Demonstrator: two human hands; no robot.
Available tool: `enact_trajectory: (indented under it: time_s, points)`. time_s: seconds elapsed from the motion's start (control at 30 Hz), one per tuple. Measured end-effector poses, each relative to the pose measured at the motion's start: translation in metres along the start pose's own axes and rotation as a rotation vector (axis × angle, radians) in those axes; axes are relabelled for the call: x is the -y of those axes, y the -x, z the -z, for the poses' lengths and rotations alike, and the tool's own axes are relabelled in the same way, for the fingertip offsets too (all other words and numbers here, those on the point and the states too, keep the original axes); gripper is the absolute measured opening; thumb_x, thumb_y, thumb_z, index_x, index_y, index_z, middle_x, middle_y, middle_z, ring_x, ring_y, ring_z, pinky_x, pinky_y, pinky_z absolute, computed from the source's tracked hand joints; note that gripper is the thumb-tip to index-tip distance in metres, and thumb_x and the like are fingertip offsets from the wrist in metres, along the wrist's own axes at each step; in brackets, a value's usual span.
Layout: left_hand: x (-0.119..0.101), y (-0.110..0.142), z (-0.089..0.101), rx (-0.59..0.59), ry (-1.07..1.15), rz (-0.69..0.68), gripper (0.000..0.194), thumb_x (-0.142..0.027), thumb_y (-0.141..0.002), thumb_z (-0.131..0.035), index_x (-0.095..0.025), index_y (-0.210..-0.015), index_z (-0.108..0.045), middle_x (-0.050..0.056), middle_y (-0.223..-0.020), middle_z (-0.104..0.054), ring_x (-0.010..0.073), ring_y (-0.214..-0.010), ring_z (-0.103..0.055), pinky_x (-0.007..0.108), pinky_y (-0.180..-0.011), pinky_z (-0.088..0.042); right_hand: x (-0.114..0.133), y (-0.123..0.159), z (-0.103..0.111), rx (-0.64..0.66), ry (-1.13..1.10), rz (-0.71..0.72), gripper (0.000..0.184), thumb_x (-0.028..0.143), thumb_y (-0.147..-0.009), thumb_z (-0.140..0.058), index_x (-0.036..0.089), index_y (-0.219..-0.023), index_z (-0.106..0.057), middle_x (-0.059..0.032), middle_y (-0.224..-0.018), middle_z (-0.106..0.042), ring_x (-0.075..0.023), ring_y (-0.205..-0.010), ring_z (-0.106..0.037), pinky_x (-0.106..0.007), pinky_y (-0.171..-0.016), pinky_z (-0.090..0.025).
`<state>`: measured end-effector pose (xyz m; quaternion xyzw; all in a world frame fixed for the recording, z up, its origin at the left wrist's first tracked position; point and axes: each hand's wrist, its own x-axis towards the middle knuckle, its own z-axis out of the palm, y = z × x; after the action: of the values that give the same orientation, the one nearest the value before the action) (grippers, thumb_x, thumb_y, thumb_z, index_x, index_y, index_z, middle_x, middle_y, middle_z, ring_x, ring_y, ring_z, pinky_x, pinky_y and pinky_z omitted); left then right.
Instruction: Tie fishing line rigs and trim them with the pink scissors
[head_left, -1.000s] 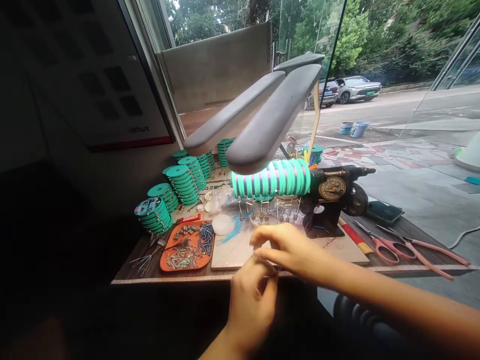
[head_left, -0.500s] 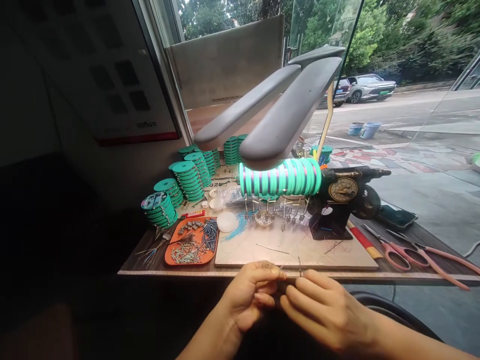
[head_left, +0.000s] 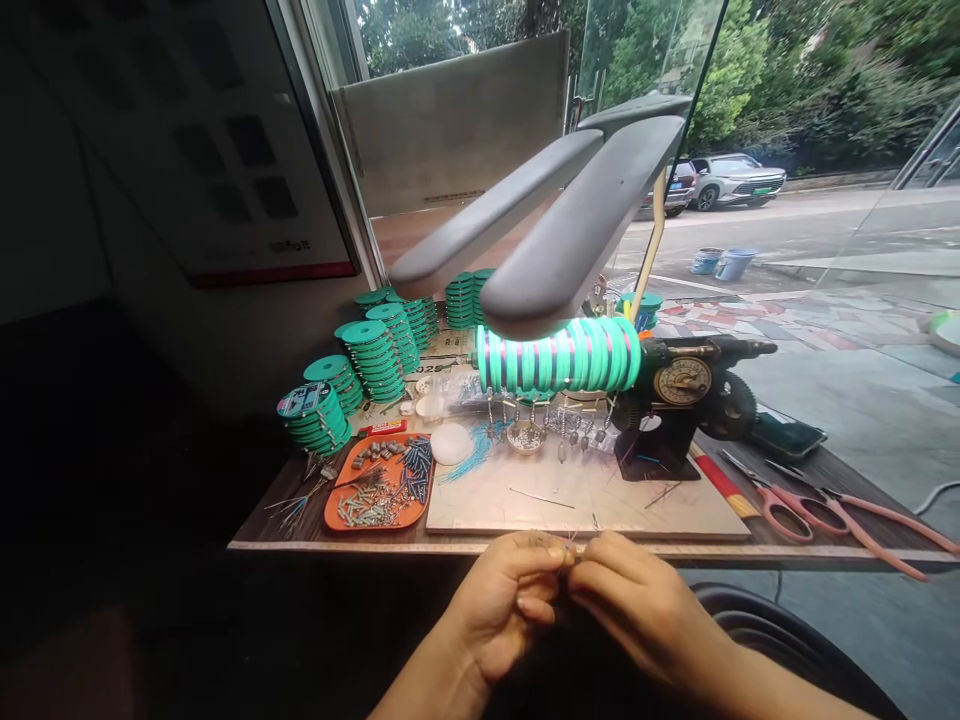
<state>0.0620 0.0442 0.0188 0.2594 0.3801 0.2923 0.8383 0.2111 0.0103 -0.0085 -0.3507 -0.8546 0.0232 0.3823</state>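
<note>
Just in front of the table edge, my left hand [head_left: 514, 600] has its thumb and index finger pinched on a thin piece of fishing line. My right hand [head_left: 634, 600] meets it fingertip to fingertip, its fingers closed on the same fine line. A small metal fitting [head_left: 596, 522] pokes up above the right fingers; its exact kind is too small to tell. Most of the line is hidden by the fingers. Beyond the hands, a pale work board [head_left: 480, 515] carries a loose thin wire [head_left: 541, 497].
An orange tray [head_left: 335, 520] of small sinkers and fittings sits left. Green spools [head_left: 365, 335] are stacked behind it. A winding machine [head_left: 660, 450] holds a row of lit green spools [head_left: 559, 358] under a grey lamp [head_left: 577, 220]. Scissors [head_left: 787, 518] and pliers [head_left: 877, 530] lie right.
My right hand has moved slightly left and its fingers have drawn together, closing the gap to my left fingertips. The whole view has shifted slightly.
</note>
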Motion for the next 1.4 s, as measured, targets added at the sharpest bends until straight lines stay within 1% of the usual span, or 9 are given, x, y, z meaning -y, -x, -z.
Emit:
enact_trajectory:
  time_s: [0.1,0.2,0.43,0.63,0.8,0.93,1.03,1.17,1.4]
  points:
    - [0.003,0.003,-0.002,-0.054,-0.175,-0.142,0.009,-0.008,-0.06,-0.064,-0.011,-0.059,-0.055,-0.004,-0.055,-0.043,0.0018,-0.042,-0.03,0.012,-0.034,-0.018,0.01,0.007,-0.002,0.121,-0.103,-0.004,0.033,0.012,-0.091,-0.031,0.015,-0.069,-0.055,-0.0053,-0.069,-0.058,-0.0135,-0.064,-0.05,-0.022,-0.055,-0.04]
    - [0.01,0.007,-0.002,-0.196,-0.733,-0.587,0.012,-0.006,-0.066,-0.059,-0.013,-0.058,-0.057,0.001,-0.067,-0.049,0.0093,-0.059,-0.047,0.018,-0.051,-0.037,0.017,-0.004,0.012,0.232,-0.257,-0.015,0.03,0.013,-0.088,-0.036,0.017,-0.065,-0.055,-0.0016,-0.063,-0.057,-0.0112,-0.056,-0.048,-0.019,-0.05,-0.037]
    - [0.025,0.003,0.017,-0.539,-1.632,-1.527,0.023,0.0,-0.074,-0.047,-0.012,-0.088,-0.062,0.014,-0.088,-0.059,0.0184,-0.071,-0.06,0.025,-0.058,-0.05,-0.005,-0.086,0.047,0.389,-0.843,-0.604,0.016,0.027,-0.075,-0.053,0.015,-0.065,-0.052,0.0027,-0.059,-0.048,-0.0087,-0.056,-0.041,-0.02,-0.053,-0.034]
    - [0.018,0.001,0.021,-0.546,-1.725,-1.7,0.023,0.0,-0.073,-0.05,-0.013,-0.089,-0.062,0.012,-0.084,-0.068,0.0194,-0.073,-0.063,0.026,-0.062,-0.052,-0.022,-0.114,0.022,0.52,-0.862,-0.663,0.017,0.029,-0.069,-0.053,0.014,-0.062,-0.051,0.0062,-0.048,-0.04,-0.0053,-0.042,-0.024,-0.019,-0.04,-0.019]
    - [0.012,0.006,0.012,-0.372,-1.585,-1.499,0.02,0.0,-0.073,-0.048,-0.011,-0.076,-0.063,0.01,-0.071,-0.066,0.0175,-0.066,-0.059,0.026,-0.06,-0.048,-0.015,-0.112,0.017,0.495,-0.717,-0.6,0.014,0.023,-0.071,-0.052,0.013,-0.061,-0.052,0.0011,-0.054,-0.051,-0.0072,-0.045,-0.034,-0.02,-0.043,-0.028]
    - [-0.004,0.009,0.003,-0.22,-0.707,-0.535,0.009,-0.015,-0.07,-0.057,-0.014,-0.061,-0.057,-0.001,-0.057,-0.049,0.0074,-0.048,-0.04,0.017,-0.042,-0.031,-0.006,-0.078,0.026,0.208,-0.391,-0.377,0.011,0.018,-0.079,-0.047,0.014,-0.079,-0.058,-0.0039,-0.072,-0.057,-0.0128,-0.061,-0.044,-0.025,-0.057,-0.033]
    - [-0.014,0.008,0.002,-0.102,-0.255,-0.12,0.015,-0.02,-0.057,-0.063,-0.014,-0.057,-0.049,-0.006,-0.052,-0.036,0.0027,-0.042,-0.024,0.014,-0.036,-0.014,-0.001,-0.046,0.026,0.005,0.119,0.206,0.027,0.011,-0.086,-0.037,0.012,-0.075,-0.061,-0.0044,-0.062,-0.056,-0.014,-0.055,-0.041,-0.028,-0.051,-0.028]
    - [-0.014,0.004,0.004,-0.036,-0.217,-0.062,0.024,-0.024,-0.052,-0.065,-0.016,-0.054,-0.042,-0.008,-0.051,-0.03,0.0016,-0.042,-0.019,0.015,-0.038,-0.01,0.002,-0.029,0.013,-0.056,0.397,0.471,0.028,0.004,-0.084,-0.038,0.008,-0.074,-0.063,-0.0063,-0.063,-0.059,-0.0154,-0.054,-0.044,-0.031,-0.05,-0.028]
    - [-0.001,0.006,0.008,-0.192,-0.528,-0.434,0.01,-0.017,-0.066,-0.061,-0.015,-0.058,-0.054,0.0,-0.059,-0.046,0.0091,-0.053,-0.039,0.019,-0.048,-0.03,0.011,-0.037,0.011,0.074,-0.021,0.299,0.043,0.009,-0.091,-0.025,0.013,-0.064,-0.058,-0.0035,-0.056,-0.055,-0.0133,-0.054,-0.045,-0.026,-0.049,-0.034]
